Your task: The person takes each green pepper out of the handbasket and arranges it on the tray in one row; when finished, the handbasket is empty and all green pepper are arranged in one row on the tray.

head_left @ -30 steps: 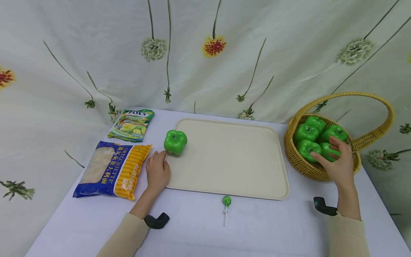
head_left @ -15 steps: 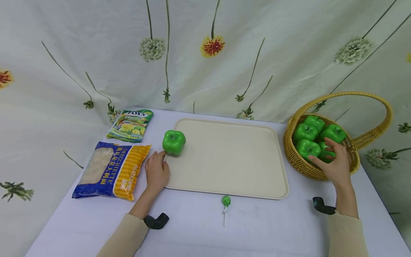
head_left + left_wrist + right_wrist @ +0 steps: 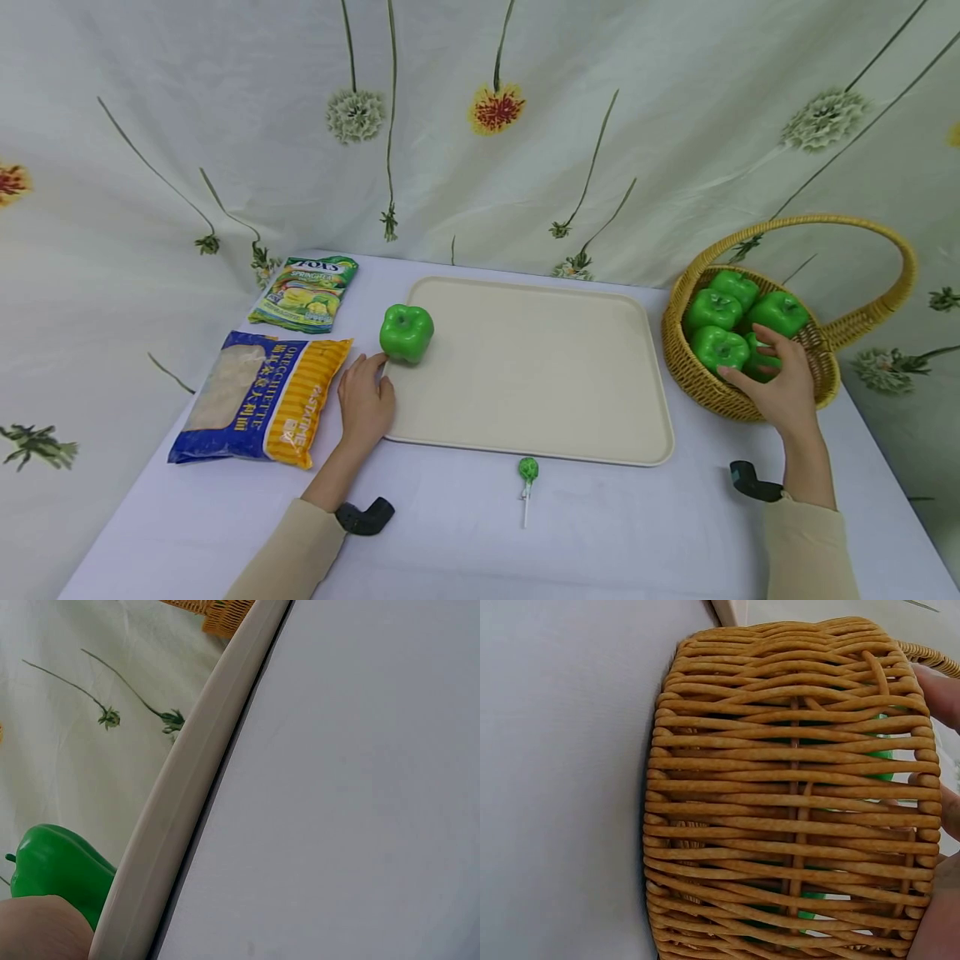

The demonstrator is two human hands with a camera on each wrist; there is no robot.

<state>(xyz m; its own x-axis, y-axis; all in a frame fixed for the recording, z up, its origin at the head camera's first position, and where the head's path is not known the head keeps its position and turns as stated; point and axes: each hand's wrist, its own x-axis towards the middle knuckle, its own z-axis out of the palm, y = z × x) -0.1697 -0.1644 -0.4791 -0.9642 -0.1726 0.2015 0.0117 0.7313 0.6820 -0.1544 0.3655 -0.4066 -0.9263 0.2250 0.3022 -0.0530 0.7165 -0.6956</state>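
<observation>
In the head view my left hand (image 3: 366, 402) rests at the left rim of a cream tray (image 3: 525, 375), its fingers loosely bent. Just beyond its fingertips a green bell pepper (image 3: 406, 333) sits on the tray's left side. The left wrist view shows this pepper (image 3: 56, 862) beside the hand and the tray rim (image 3: 176, 795). My right hand (image 3: 787, 387) reaches into a wicker basket (image 3: 701, 387). Its thumb and fingers curve about a green bell pepper (image 3: 757, 363), partly hidden by the hand. Several other green peppers (image 3: 714, 310) lie in the basket.
A blue and yellow pasta bag (image 3: 258, 400) lies left of the tray, with a green candy bag (image 3: 306, 293) behind it. A green lollipop (image 3: 528, 471) lies in front of the tray. The basket's tall handle (image 3: 892, 287) arches over its right side. A flowered cloth hangs behind.
My right hand has shifted slightly left and closed a little about the pepper in the basket, which has moved slightly left. The left hand stays in place on the tray rim.
</observation>
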